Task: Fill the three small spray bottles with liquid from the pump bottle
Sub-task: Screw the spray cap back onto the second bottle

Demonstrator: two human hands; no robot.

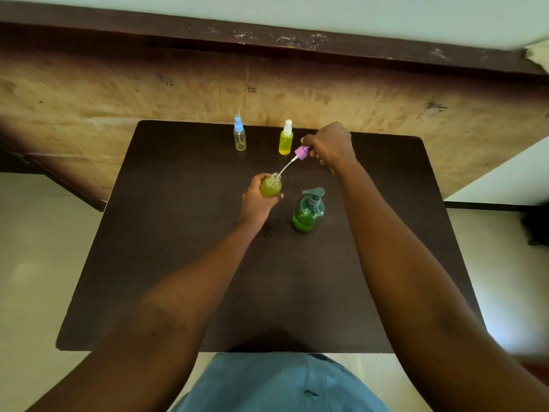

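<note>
My left hand grips an uncapped small spray bottle full of yellow-green liquid, held above the dark table. My right hand pinches its purple spray cap; the cap's thin dip tube slants down to the bottle's open mouth. The green pump bottle stands upright just right of my left hand, partly filled. At the table's far edge stand two capped spray bottles: a blue-capped one with a little liquid at its bottom, and a white-capped one full of yellow liquid.
A worn plywood panel with a dark wooden rail rises right behind the table's far edge. Pale floor lies on both sides of the table. My blue-clad lap is at the table's near edge.
</note>
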